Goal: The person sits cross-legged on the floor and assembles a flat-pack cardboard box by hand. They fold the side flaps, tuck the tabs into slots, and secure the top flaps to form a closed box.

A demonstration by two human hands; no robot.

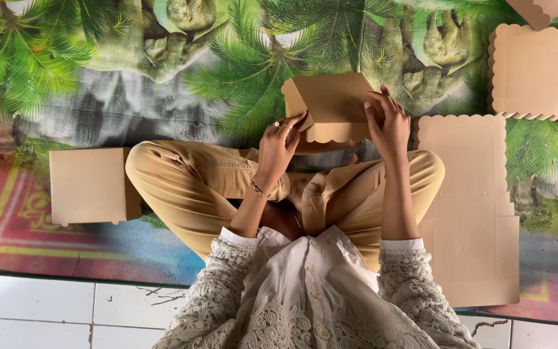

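Left hand: the left hand [278,150] was up over the lap, fingers curled onto the near left corner of the box [330,106], thumb against its side. A firm pinch on the card, not a full fist.
Left hand extras: a ring showed on one finger and a thin bracelet [259,190] sat at the wrist.
Right hand: the right hand [389,126] gripped the box's right edge, fingers bent over the top rim, palm toward the card. Closed on it too.
Box: brown card, part folded, held between both hands just above the crossed legs, tilted away, its scalloped flap [330,136] hanging down on the near side.
Below the hands: tan trousers [201,181], knees spread wide, and a white lace blouse [305,297] nearest the camera.
Right of the right hand: a flat unfolded blank [473,213] with a scalloped top edge lay just beside the knee, stretching back toward the person.
Further right and up: more flat blanks [534,71] lay overlapped at the far corner, well apart from the hands.
Left of the left hand: one finished box [92,185] sat closed, touching the left knee.
Under it all: a mat [98,97] printed with palms and rocks, with white tiles [46,310] at its near edge.
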